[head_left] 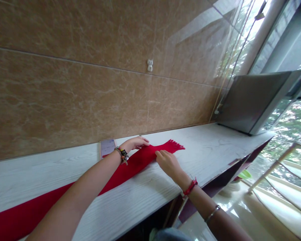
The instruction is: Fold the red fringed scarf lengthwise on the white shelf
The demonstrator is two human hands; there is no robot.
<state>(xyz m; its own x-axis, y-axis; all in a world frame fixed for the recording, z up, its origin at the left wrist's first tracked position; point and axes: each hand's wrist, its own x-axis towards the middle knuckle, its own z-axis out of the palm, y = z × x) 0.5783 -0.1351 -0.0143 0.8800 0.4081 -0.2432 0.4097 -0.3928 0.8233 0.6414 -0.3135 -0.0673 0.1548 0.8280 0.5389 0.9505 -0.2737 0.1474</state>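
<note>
A long red scarf (130,166) stretches along the white counter from the lower left, its fringed end lying beyond my hands. At the scarf's far edge is my left hand (136,143), its fingers curled onto the cloth; the thumb is mostly hidden. My right hand (167,163) grips the near edge close to the fringe, thumb and fingers pressed together. Between the two hands the cloth is slightly gathered. My left forearm covers part of the scarf's length.
The white counter (198,142) runs along a brown tiled wall (90,97). A flat pale purple item (107,146) lies by the wall, left of my left hand. A grey box-shaped appliance (253,100) stands at the counter's far end. Below right is a metal rack (278,162).
</note>
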